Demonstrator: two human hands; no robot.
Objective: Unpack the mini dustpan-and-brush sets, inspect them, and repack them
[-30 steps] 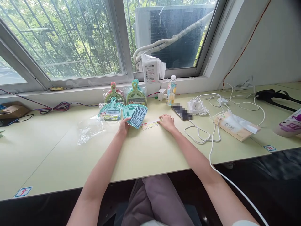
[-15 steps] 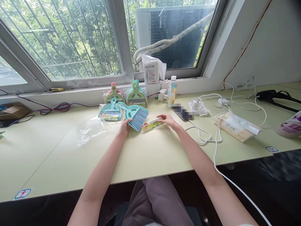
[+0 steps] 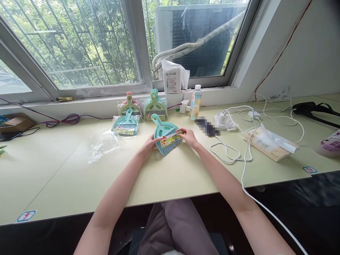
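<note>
My left hand [image 3: 150, 144] grips the left edge of a teal dustpan and brush set [image 3: 160, 131], its handle pointing up and to the left. Across the blue-grey bristles lies a yellow-green printed label card [image 3: 170, 139]. The right end of that card is pinched in my right hand [image 3: 188, 136]. Behind my left hand, another teal dustpan set [image 3: 125, 124] rests in clear wrapping. A clear plastic bag [image 3: 103, 147] lies crumpled to the left. Green dustpan sets [image 3: 154, 107] and a red-and-green stack [image 3: 129, 104] lean against the wall.
A drink bottle [image 3: 196, 102] stands by the wall. Right of my hands are a blurred phone [image 3: 207, 126], a tangled white cable [image 3: 228, 156] and a tissue pack [image 3: 271, 143]. A cardboard box [image 3: 18, 122] sits far left, and a screwdriver [image 3: 64, 99] lies on the sill.
The dustpan set has moved right and turned more upright in my left hand. The label card, beside it earlier, now lies over the bristles, still pinched in my right hand.
</note>
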